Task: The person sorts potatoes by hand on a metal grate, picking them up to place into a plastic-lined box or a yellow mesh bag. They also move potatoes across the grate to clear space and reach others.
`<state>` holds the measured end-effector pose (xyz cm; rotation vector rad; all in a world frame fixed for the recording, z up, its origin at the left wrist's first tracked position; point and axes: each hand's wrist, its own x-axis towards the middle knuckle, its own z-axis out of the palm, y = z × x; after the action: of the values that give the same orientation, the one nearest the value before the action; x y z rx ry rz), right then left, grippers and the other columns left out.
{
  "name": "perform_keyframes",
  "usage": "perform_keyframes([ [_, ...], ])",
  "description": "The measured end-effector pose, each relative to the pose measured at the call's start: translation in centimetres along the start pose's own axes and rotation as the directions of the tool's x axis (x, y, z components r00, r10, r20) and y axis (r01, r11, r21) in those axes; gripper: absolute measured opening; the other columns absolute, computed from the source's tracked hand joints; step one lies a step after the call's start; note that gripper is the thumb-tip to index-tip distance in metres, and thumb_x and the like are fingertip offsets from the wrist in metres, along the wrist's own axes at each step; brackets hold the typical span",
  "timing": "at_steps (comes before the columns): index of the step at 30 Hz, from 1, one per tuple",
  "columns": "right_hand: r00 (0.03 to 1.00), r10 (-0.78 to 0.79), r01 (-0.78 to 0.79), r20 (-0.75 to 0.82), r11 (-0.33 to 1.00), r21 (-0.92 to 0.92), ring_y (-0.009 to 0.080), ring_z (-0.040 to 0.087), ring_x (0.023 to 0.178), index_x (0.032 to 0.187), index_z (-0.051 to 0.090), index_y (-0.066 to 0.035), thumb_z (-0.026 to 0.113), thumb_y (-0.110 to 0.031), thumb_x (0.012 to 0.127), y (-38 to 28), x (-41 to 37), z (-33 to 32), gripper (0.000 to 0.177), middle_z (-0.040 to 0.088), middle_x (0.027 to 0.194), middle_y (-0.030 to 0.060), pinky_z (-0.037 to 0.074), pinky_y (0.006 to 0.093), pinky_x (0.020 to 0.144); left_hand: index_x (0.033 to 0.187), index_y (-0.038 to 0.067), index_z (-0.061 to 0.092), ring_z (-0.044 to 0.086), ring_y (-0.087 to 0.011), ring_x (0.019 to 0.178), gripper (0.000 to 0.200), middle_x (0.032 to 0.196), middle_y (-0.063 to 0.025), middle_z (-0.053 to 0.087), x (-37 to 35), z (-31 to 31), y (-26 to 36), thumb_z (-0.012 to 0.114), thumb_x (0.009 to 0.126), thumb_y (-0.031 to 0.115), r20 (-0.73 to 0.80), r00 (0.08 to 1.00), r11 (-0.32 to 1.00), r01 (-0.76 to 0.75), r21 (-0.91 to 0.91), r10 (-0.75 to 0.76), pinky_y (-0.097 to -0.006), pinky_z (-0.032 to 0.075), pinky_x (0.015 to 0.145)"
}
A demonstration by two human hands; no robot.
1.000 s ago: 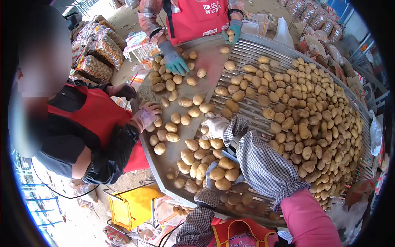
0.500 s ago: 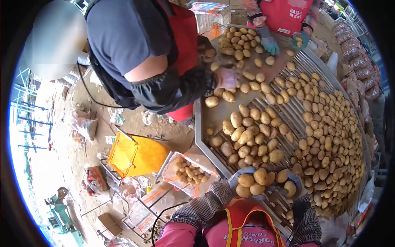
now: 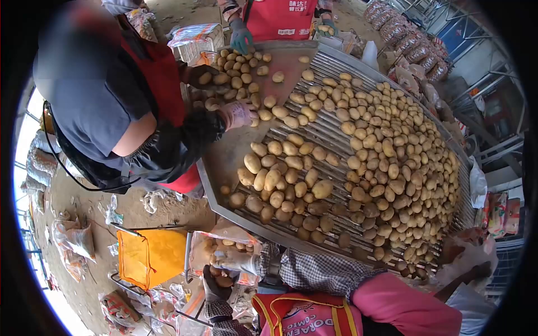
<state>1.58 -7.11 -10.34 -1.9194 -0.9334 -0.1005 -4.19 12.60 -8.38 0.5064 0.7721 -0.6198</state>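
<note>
grip of the left hand (image 3: pixel 213 292), dark-gloved: cupped round a few potatoes (image 3: pixel 223 279), just outside the near edge of the worktop (image 3: pixel 224 162). grip of the right hand (image 3: pixel 235 262), pale-gloved: stretched over a clear bag (image 3: pixel 197 249) beside the worktop's near left corner; its fingers are partly hidden, so i cannot tell whether they close on anything. more potatoes lie inside the bag. farther out from the worktop is a yellow bag (image 3: pixel 151 257). many potatoes lie loose on the worktop, a small heap toward its near left part, a broad spread over its slatted right part. at the worktop's left side, a co-worker's pink-gloved hand (image 3: pixel 240 115) is among others.

the cupped potatoes look loosely gathered: one might roll off and drop to the floor (image 3: pixel 84 190) if the fingers spread or the palm tilts. the bag's soft rim could fold inward if the checked sleeve (image 3: pixel 325 273) leans on it, narrowing the opening.
</note>
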Motion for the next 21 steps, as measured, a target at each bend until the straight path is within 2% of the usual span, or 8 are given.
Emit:
perform_keyframes([
  [1,0.926,0.354,-0.367,0.128,0.771,0.520,0.0163,0.059,0.116,0.143,0.047,-0.004,0.058,-0.008,0.100,1.4,-2.0,4.6,0.044,0.057,0.131,0.0102,0.051,0.0272,0.095,0.143,0.022,0.044,0.061,-0.0250,0.109,0.054,0.130,-0.0058,0.058,-0.3,0.9,-0.1,0.059,0.096,0.045,0.013,1.000,1.000,0.014,0.016,-0.015,-0.0503,0.055,0.091],
  [2,0.748,0.528,-0.565,0.403,0.188,0.804,0.0171,0.058,0.120,0.146,0.045,-0.003,0.062,-0.003,0.097,2.2,-3.0,6.9,0.052,0.053,0.139,0.0087,0.052,0.0267,0.099,0.144,0.022,0.044,0.061,-0.0243,0.109,0.054,0.133,-0.0041,0.055,-0.3,1.5,0.0,0.058,0.097,0.044,-0.066,0.997,0.976,-0.019,0.219,0.034,-0.0493,0.055,0.091],
  [3,0.584,0.612,-0.671,0.534,-0.007,0.742,0.0135,0.061,0.108,0.144,0.048,-0.005,0.062,0.000,0.097,-2.9,0.7,-1.5,0.049,0.059,0.125,0.0075,0.054,0.0253,0.092,0.145,0.022,0.043,0.061,-0.0235,0.110,0.054,0.136,-0.0024,0.052,-0.7,2.1,-0.1,0.058,0.097,0.042,-0.132,0.986,0.910,-0.038,0.413,0.101,-0.0484,0.055,0.091],
  [5,0.653,0.729,-0.618,0.206,0.355,0.702,0.0111,0.061,0.101,0.141,0.053,-0.006,0.057,-0.001,0.100,-5.9,0.1,-7.1,0.041,0.062,0.117,0.0071,0.056,0.0249,0.086,0.143,0.005,0.047,0.063,-0.0228,0.104,0.050,0.136,-0.0065,0.053,0.9,2.3,-0.7,0.059,0.100,0.028,-0.013,0.972,0.687,-0.157,0.709,0.235,-0.0356,0.054,0.091],
  [8,0.747,0.595,-0.630,-0.296,0.776,-0.028,0.0286,0.068,0.101,0.131,0.061,-0.005,0.070,-0.014,0.088,-7.8,-5.6,-17.3,0.045,0.060,0.129,0.0179,0.058,0.0361,0.088,0.130,-0.005,0.058,0.063,-0.0212,0.105,0.036,0.115,-0.0124,0.065,1.4,11.9,-2.8,0.059,0.098,0.013,0.202,0.886,0.395,-0.377,0.838,0.417,-0.0334,0.053,0.086],
  [13,0.382,0.847,-0.911,-0.369,0.277,-0.306,0.0485,0.032,0.141,0.152,0.039,-0.016,0.074,-0.035,0.082,-11.1,-15.0,-23.1,0.080,0.026,0.156,0.0254,0.031,0.0613,0.113,0.139,0.013,0.053,0.047,-0.0391,0.131,0.058,0.142,-0.0182,0.050,3.8,23.1,-7.1,0.067,0.086,0.031,0.827,0.561,-0.587,-0.658,0.472,0.036,-0.0566,0.036,0.111],
  [18,0.573,0.799,-0.699,-0.184,0.359,-0.619,0.0477,0.021,0.147,0.156,0.031,-0.022,0.079,-0.031,0.074,-6.0,-16.0,-20.3,0.096,0.017,0.161,0.0228,0.032,0.0630,0.111,0.158,0.027,0.032,0.002,-0.0451,0.153,0.084,0.165,-0.0147,0.023,7.1,26.5,-10.0,0.066,0.084,0.049,0.632,0.711,-0.801,-0.552,0.231,-0.308,-0.0721,-0.001,0.117],
  [21,0.656,0.700,-0.672,-0.282,0.372,-0.640,0.0508,0.025,0.143,0.155,0.035,-0.026,0.076,-0.025,0.070,-2.9,-15.8,-18.0,0.094,0.020,0.163,0.0176,0.033,0.0639,0.109,0.159,0.030,0.030,0.007,-0.0448,0.153,0.089,0.165,-0.0125,0.021,10.4,27.6,-7.3,0.067,0.083,0.057,0.569,0.750,-0.892,-0.449,0.062,-0.338,-0.0717,-0.002,0.117],
])
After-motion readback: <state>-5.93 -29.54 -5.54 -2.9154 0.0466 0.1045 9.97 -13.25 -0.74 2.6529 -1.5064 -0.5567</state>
